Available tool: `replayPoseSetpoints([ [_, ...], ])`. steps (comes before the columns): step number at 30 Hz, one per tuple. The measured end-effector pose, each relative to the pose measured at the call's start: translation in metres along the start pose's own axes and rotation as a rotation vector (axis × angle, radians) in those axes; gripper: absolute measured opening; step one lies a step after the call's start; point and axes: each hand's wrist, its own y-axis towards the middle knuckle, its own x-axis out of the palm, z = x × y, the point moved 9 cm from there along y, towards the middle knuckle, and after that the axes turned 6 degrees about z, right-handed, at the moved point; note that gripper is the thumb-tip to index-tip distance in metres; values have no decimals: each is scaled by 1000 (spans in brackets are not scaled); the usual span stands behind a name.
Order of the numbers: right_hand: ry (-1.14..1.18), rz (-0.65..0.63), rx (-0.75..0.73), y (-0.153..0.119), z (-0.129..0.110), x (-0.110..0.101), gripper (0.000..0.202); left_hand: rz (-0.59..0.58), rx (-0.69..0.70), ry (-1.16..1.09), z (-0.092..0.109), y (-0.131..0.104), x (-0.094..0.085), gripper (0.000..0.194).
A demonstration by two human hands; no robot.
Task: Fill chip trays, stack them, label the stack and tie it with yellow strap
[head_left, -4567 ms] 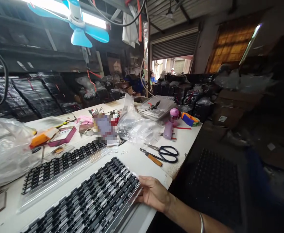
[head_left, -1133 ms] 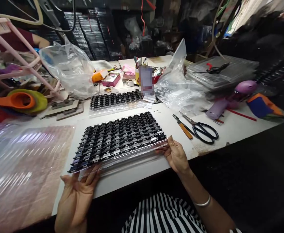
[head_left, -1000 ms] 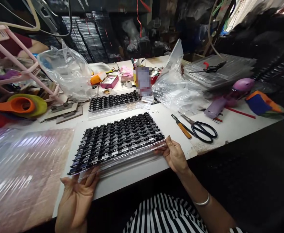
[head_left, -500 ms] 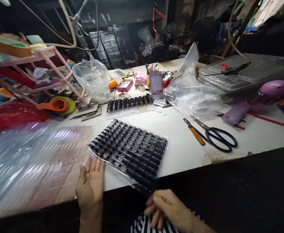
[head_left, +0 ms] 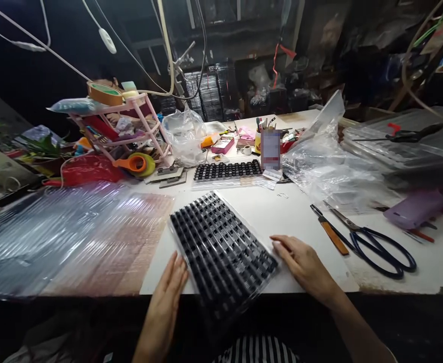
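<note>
A clear plastic tray with rows of black parts [head_left: 221,247] lies at a slant on the white table, its near corner reaching past the front edge. Along its left side is my left hand [head_left: 170,285], fingers extended and close together, holding nothing. My right hand [head_left: 300,259] is just off the tray's right corner, fingers partly bent and thumb apart from them, with nothing in it. Whether the left fingertips touch the tray is hard to tell. A second tray of black parts [head_left: 227,170] sits farther back.
Clear ribbed plastic sheets [head_left: 73,237] cover the table's left. Scissors [head_left: 368,242] and an orange-handled tool [head_left: 332,234] lie at right, near a purple glue gun [head_left: 414,209]. Behind are plastic bags [head_left: 327,171] and a pink rack [head_left: 153,128]. A person is partly visible behind the rack.
The tray has turned on the table. My left hand has rolled from palm up to beside the tray, and my right hand has risen from the front edge to its right. The view has shifted left.
</note>
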Motion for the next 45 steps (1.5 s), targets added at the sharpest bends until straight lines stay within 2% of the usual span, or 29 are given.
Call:
replayPoseSetpoints([
  [2, 80, -218, 1, -25, -23, 20, 35, -28, 11, 264, 22, 31, 1, 56],
  [4, 133, -413, -48, -53, -54, 46, 35, -70, 101, 437, 47, 65, 17, 61],
  [6, 196, -544, -137, -76, -83, 75, 40, -180, 216, 569, 62, 93, 54, 64],
  [8, 254, -632, -249, -94, -105, 106, 48, -268, 241, 594, 64, 111, 94, 64],
  [11, 281, -722, -332, -109, -115, 137, 56, -387, 279, 607, 62, 111, 146, 59],
  [13, 333, -721, -298, -108, -109, 133, 52, -444, 334, 599, 68, 95, 162, 55],
  [15, 418, -569, -212, -94, -93, 102, 41, -459, 443, 580, 83, 74, 155, 52],
  [16, 449, -430, -159, -82, -79, 78, 36, -441, 532, 563, 94, 63, 143, 51],
  [17, 457, -277, -80, -71, -60, 53, 32, -404, 592, 541, 102, 54, 126, 50],
  [19, 403, 31, 83, -54, -18, 4, 28, -230, 579, 426, 109, 49, 73, 45],
  [21, 308, 253, 192, -43, 19, -30, 27, 1, 483, 333, 98, 52, 13, 41],
  [22, 276, 303, 225, -38, 32, -38, 30, 77, 427, 312, 87, 53, -9, 39],
  [24, 244, 291, 254, -25, 49, -35, 38, 120, 314, 300, 61, 54, -34, 39],
  [25, 219, 259, 246, -19, 52, -29, 41, 121, 283, 293, 51, 54, -38, 39],
  [27, 122, 215, 189, -8, 49, -18, 46, 107, 261, 285, 41, 55, -35, 40],
  [31, -43, 167, 108, 2, 34, -8, 50, 86, 306, 398, 46, 67, -13, 42],
  [33, 0, 164, 140, 1, 36, -12, 48, 80, 370, 486, 51, 73, -5, 46],
  [35, 81, 217, 207, -4, 43, -22, 44, 75, 402, 522, 52, 77, -2, 51],
  [37, 145, 275, 282, -11, 52, -32, 41, 81, 374, 502, 48, 80, -5, 54],
  [39, 180, 280, 323, -16, 57, -34, 41, 92, 326, 458, 43, 81, -8, 55],
  [45, 196, 246, 223, -3, 44, -23, 39, 54, 259, 274, 39, 78, -2, 52],
])
